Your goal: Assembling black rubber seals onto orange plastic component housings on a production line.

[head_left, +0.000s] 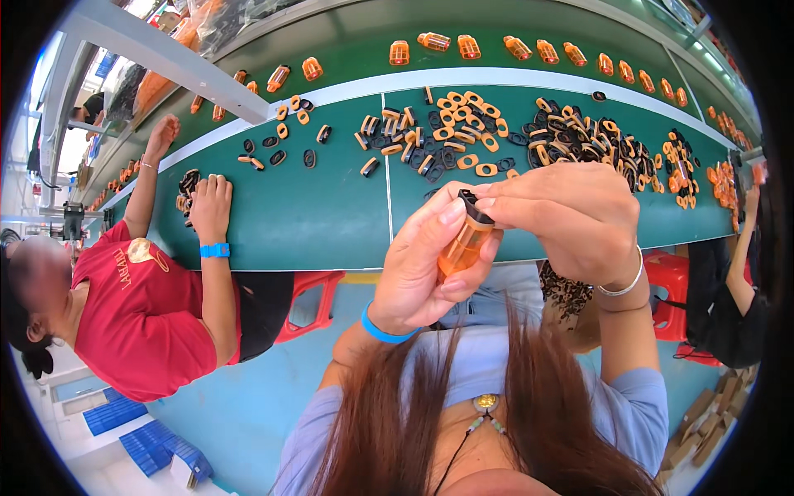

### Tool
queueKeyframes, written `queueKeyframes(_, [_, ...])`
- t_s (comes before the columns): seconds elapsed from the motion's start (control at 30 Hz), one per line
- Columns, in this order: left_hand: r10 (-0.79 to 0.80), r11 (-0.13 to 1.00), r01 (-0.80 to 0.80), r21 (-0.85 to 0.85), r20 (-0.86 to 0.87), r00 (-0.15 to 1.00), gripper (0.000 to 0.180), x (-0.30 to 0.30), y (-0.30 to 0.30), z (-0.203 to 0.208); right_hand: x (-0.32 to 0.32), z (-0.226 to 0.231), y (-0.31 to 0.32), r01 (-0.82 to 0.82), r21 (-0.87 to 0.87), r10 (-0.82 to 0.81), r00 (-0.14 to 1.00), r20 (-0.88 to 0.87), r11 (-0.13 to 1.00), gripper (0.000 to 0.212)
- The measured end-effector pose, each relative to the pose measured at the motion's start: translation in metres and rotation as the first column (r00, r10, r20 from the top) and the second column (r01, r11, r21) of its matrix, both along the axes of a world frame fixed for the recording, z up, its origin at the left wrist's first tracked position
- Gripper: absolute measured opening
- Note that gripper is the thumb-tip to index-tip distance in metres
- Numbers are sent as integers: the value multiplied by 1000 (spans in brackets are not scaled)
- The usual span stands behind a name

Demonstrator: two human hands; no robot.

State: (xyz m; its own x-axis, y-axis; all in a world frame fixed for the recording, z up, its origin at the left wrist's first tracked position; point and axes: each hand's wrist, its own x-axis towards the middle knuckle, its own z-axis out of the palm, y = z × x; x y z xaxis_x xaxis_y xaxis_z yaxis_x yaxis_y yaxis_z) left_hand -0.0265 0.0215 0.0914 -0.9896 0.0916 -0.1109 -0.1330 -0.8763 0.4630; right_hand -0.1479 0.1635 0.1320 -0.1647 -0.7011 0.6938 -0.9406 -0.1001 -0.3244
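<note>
Casing of translucent orange plastic (pixel 463 250) with a black top (pixel 472 203) stands tilted in front of the person's chest, near the green worktop's (pixel 331 219) front edge. The left hand (pixel 430 260) is closed around its body, thumb up by the top. Fingers of the right hand (pixel 571 217) are bunched against the black part; whether they pinch it or only press, I cannot tell. The step in hand looks like seating or adjusting that top; the next move seems to call for a steady left hold and careful fingertip pressure, keeping the piece straight. Beyond the hands lies a dense heap of black and tan rings (pixel 571 140), with more scattered leftward. Farther out, past a pale strip (pixel 521 77), similar orange casings (pixel 468 47) lie spaced along a green surface. At left, a co-worker's hand (pixel 212 202) rests beside a small pile.
</note>
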Motion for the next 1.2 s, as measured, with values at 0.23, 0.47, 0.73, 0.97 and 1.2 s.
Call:
queueKeyframes(0.23, [22, 1000, -22, 17, -24, 999, 26, 2, 2, 1, 6, -2, -3, -18, -57, 16, 999, -43, 998, 16])
queueKeyframes(0.47, [33, 999, -34, -30, -40, 999, 26, 1, 3, -2, 13, -4, 3, 41, -46, -46, 992, -113, 998, 20])
queueKeyframes(0.73, [104, 982, -116, -147, -88, 991, 23, -1, 6, -6, 9, 0, 6, 19, 63, -20, 1000, 15, 998, 20])
queueKeyframes(0.97, [132, 973, -147, -179, -96, 987, 21, -5, 10, -9, 13, -5, 7, 83, 8, -82, 994, -71, 997, 21])
queueKeyframes(1.2, [279, 837, -371, -401, -270, 922, 20, -6, 20, -10, 3, 4, 9, -36, 160, -22, 937, 349, 986, 29])
